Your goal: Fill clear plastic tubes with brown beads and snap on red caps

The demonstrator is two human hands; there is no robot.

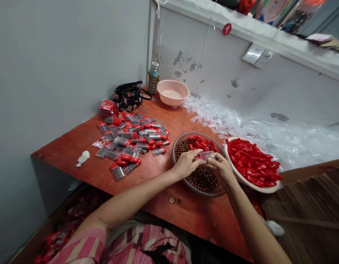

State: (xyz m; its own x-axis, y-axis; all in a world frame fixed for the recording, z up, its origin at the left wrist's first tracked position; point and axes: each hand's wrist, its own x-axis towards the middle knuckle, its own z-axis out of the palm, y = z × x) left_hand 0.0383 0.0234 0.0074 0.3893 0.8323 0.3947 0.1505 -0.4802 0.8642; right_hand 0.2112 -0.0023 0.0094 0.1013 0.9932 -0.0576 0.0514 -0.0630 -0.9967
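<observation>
My right hand [222, 169] pinches a small clear plastic case [207, 155] by its right end, above a round bowl [183, 180]. From the other side, the fingers of my left hand [186, 164] close on the case's left end. Under my hands the bowl holds many brown beads [201, 178], with a heap of red plastic caps [199, 143] on its far side. A pale basin [248, 179] full of more red caps [252, 161] stands against the bowl's right.
Filled clear cases with red caps [131, 139] lie piled on the red table [155, 183] at left. Loose clear cases [285, 143] spread along the wall. A pink basin [173, 98], a bottle [153, 79] and a dark bag [128, 97] stand behind; cardboard [307, 212] is at right.
</observation>
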